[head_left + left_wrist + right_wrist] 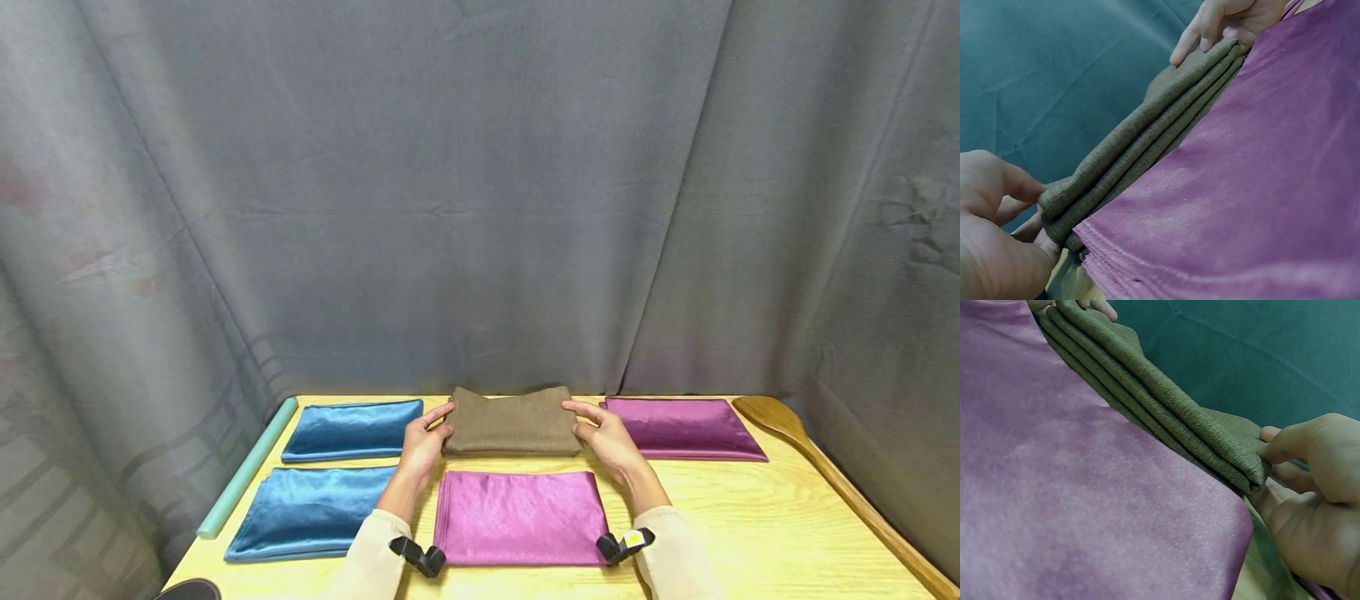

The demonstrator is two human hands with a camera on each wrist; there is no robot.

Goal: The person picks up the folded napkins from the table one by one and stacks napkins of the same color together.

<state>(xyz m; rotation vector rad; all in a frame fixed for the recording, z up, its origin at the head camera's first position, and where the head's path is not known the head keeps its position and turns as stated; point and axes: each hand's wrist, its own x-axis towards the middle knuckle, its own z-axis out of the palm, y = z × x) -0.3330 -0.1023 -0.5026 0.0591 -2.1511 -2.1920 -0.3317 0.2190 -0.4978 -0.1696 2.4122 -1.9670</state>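
A brown folded cloth [513, 425] lies at the back middle of the table, its stacked folds facing me and its back edge standing up at both ends. My left hand [422, 446] pinches its left end; in the left wrist view the thumb and fingers [1019, 184] take in the layers there. At the right end, my right hand [615, 446] grips the cloth the same way, as the right wrist view shows with the fingers [1285, 445] at the corner. Just in front, between my forearms, lies a folded pink-purple satin cloth [521, 517].
Two folded blue satin cloths, one at the back [352, 429] and one nearer [311, 510], lie left. A purple cloth [686, 427] is at back right. A green rod [247, 471] lies along the left edge, a wooden spatula [832, 475] along the right. Grey curtains [465, 208] hang behind.
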